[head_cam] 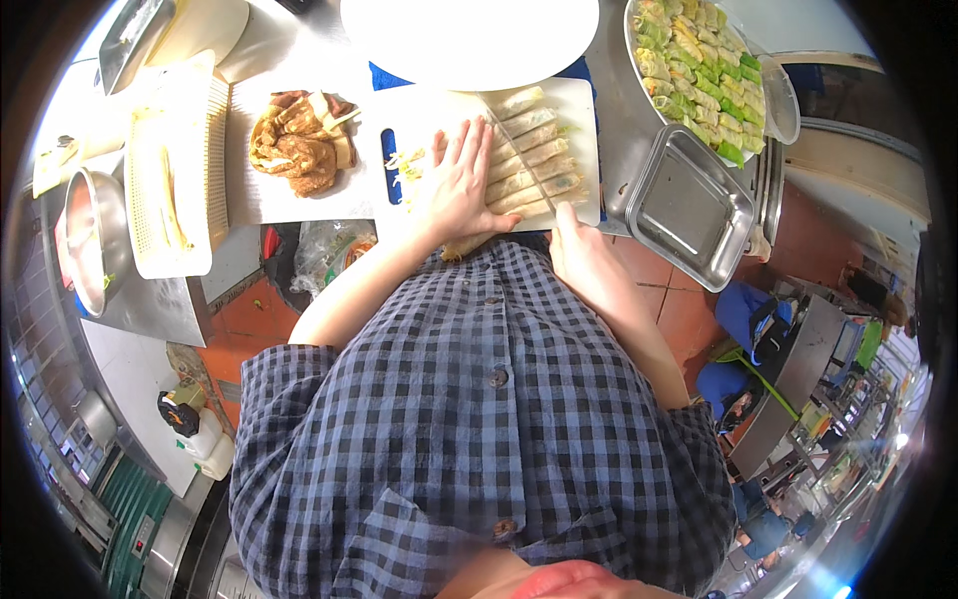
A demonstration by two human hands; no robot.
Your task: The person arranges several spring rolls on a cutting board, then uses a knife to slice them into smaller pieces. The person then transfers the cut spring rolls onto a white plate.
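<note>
Several rice-paper rolls (534,161) lie side by side on a white cutting board (588,112). My left hand (458,176) rests flat across their left ends, thumb spread toward me, covering part of them. In my right hand (587,251) is the handle of a knife. Its long thin blade (521,153) slants over the rolls toward the far side; whether it has cut into them I cannot tell. Shredded filling (408,163) spills out beside the board's handle slot. One more roll end (464,245) shows under my left wrist, at the near edge.
Beyond the board is a large white plate (471,37). A platter of cut rolls (700,75) and steel trays (692,206) stand at right. Brown folded food pieces (303,146), a perforated plastic basket (213,142) and a steel bowl (105,239) are at left. Blue cloth (389,77) lies under the board.
</note>
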